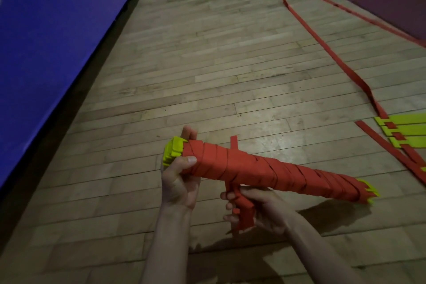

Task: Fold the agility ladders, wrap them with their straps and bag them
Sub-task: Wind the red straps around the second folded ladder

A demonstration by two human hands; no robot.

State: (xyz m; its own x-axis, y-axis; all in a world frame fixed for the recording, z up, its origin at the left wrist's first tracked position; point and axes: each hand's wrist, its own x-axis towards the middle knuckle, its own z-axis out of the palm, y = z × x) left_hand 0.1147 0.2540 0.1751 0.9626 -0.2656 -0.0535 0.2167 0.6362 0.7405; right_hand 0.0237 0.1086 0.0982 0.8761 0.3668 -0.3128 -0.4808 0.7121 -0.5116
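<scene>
Two hands hold the wrapped ladder bundle [265, 172] above the wooden floor [207, 64]. Left hand [181, 177] grips its yellow-runged end; right hand [258, 208] clenches the loose strap tail [243, 208]. Bundle appears light and rigid, webbing limp; hold bundle near either end.

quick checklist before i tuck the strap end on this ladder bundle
1. Left hand grips the bundle near its yellow end: ok.
2. Right hand holds the loose strap tail under the bundle: ok.
3. Wraps cover the rungs end to end: ok, only yellow tips show.
4. Short strap end sticks up on top, untucked: not ok.
5. Second ladder lies on the floor, straps trailing, unwrapped: not ok.
6. Bag within reach: cannot tell, none in view.
</scene>
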